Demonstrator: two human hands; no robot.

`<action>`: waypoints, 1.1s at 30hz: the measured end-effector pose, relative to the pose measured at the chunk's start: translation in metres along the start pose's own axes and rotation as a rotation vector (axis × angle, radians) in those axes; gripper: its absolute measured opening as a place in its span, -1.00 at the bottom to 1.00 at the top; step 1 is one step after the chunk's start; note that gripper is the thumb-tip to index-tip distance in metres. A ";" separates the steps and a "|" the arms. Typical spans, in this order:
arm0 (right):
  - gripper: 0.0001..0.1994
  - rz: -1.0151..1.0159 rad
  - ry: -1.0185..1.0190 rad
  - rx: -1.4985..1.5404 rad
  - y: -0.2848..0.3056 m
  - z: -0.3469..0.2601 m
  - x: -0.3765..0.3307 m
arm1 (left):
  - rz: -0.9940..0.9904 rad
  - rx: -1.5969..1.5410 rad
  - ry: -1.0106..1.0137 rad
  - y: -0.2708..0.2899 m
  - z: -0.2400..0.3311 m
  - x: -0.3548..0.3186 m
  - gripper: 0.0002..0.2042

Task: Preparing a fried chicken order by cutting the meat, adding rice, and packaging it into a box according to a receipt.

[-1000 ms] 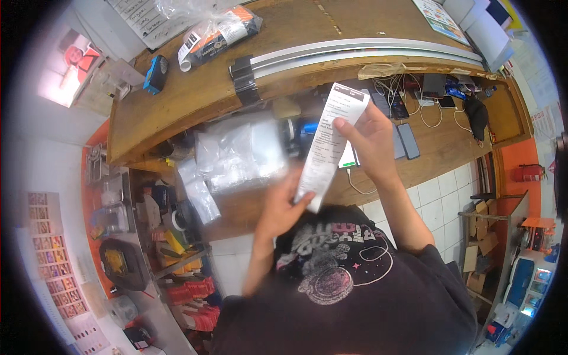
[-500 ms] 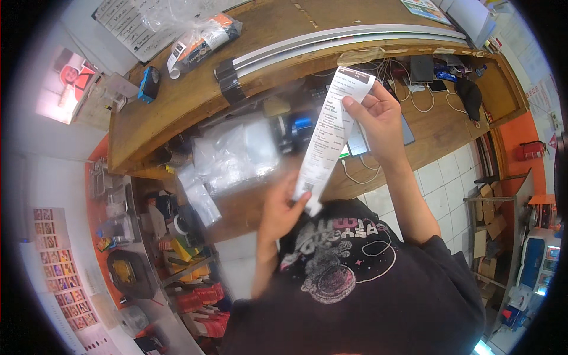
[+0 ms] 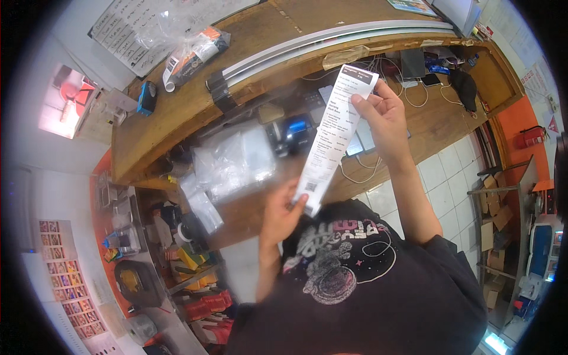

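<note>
A long white printed receipt (image 3: 331, 136) stretches on a slant between my two hands, its print facing me. My right hand (image 3: 384, 115) pinches its upper end, the thumb lying on the front and the fingers behind. At the lower end, my left hand (image 3: 283, 210) grips the paper's edge by a small square code, thumb in front. Below the receipt shows my dark printed shirt (image 3: 355, 278). Behind it, a phone (image 3: 355, 145) with a lit screen lies on the wooden desk, partly covered by the paper.
Clear plastic bags (image 3: 236, 160) are heaped on the desk (image 3: 236, 222) to the left. White cables (image 3: 370, 174) and a black cap-like item (image 3: 464, 89) lie to the right. A raised wooden shelf (image 3: 266, 53) runs across, with a plastic-wrapped package (image 3: 198, 53) on it.
The receipt's lower end, curled before, now hangs flatter and straighter between my hands. Both hands keep their hold, and the view has shifted slightly.
</note>
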State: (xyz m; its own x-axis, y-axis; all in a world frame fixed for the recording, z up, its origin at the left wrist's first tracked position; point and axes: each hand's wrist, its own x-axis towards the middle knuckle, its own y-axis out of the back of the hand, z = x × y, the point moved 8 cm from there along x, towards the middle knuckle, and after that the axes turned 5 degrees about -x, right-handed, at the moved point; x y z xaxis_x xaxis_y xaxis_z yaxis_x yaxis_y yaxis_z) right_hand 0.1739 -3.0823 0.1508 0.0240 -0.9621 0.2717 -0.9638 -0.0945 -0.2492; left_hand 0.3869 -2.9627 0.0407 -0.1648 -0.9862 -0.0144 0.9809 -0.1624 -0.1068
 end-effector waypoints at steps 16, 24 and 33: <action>-0.64 0.107 0.022 -0.008 0.052 -0.014 -0.013 | -0.041 0.037 0.047 -0.028 -0.010 -0.001 -0.73; -0.63 0.148 0.067 -0.038 0.090 -0.020 -0.024 | -0.099 0.063 0.062 -0.055 -0.007 0.004 -0.73; -0.62 0.154 0.013 -0.004 0.120 -0.025 -0.019 | -0.117 0.051 0.201 -0.089 -0.005 0.006 -0.71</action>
State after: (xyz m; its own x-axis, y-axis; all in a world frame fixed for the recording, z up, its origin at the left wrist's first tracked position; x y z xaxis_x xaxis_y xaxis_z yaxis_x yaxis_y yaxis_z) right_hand 0.0509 -3.0687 0.1394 -0.1276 -0.9618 0.2421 -0.9568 0.0551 -0.2854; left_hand 0.2979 -2.9538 0.0447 -0.2901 -0.9352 -0.2031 0.9570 -0.2819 -0.0686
